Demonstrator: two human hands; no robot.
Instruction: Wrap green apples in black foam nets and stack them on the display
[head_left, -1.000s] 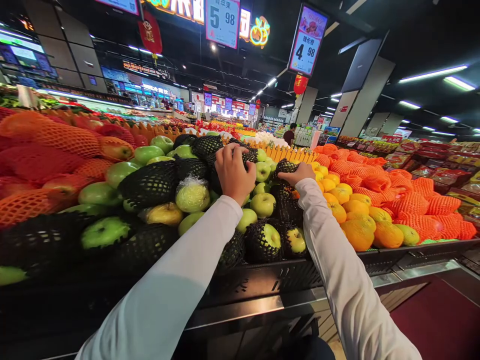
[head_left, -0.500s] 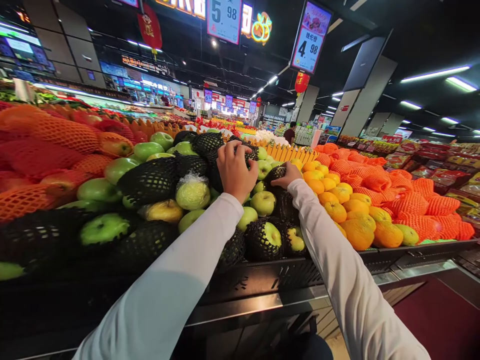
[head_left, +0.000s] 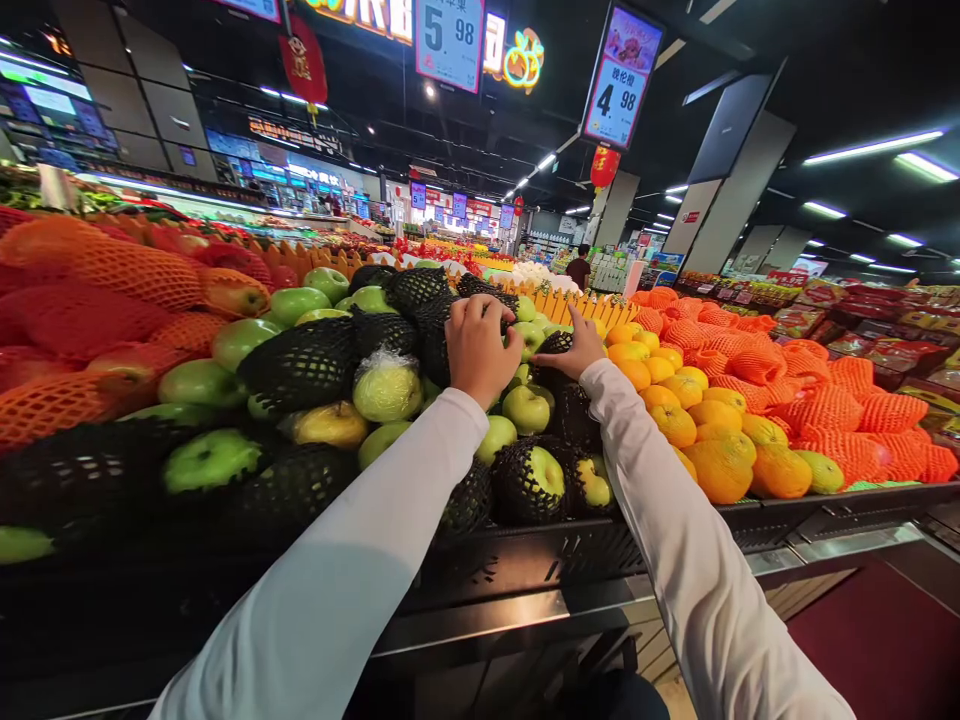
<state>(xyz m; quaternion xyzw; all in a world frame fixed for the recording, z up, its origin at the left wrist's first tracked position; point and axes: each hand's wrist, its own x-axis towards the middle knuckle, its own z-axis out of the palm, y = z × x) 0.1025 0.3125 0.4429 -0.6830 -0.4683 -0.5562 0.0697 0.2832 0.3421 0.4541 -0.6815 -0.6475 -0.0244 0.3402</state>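
My left hand (head_left: 484, 350) reaches into the heap of green apples, fingers curled over a dark netted apple (head_left: 480, 286); the hand hides much of it. Dark netting shows between its index finger and thumb. To the right, my right hand (head_left: 581, 345) is open, index finger raised and thumb stretched left. It is beside another apple in black foam netting (head_left: 556, 345), partly hidden by the hand. Bare green apples (head_left: 529, 338) lie between the hands. Nearer me are a bare green apple (head_left: 527, 408) and a netted one (head_left: 536, 478).
Oranges (head_left: 718, 465) and orange-netted fruit (head_left: 817, 385) lie to the right. Red and orange netted fruit (head_left: 105, 290) is piled at the left. A plastic-wrapped green fruit (head_left: 386, 387) sits left of my arm. The black crate edge (head_left: 517, 560) runs in front; a low yellow fence (head_left: 574, 303) stands behind.
My left hand has shifted slightly right and down. My right hand has opened from the netted apple, its index finger now raised and its thumb spread away.
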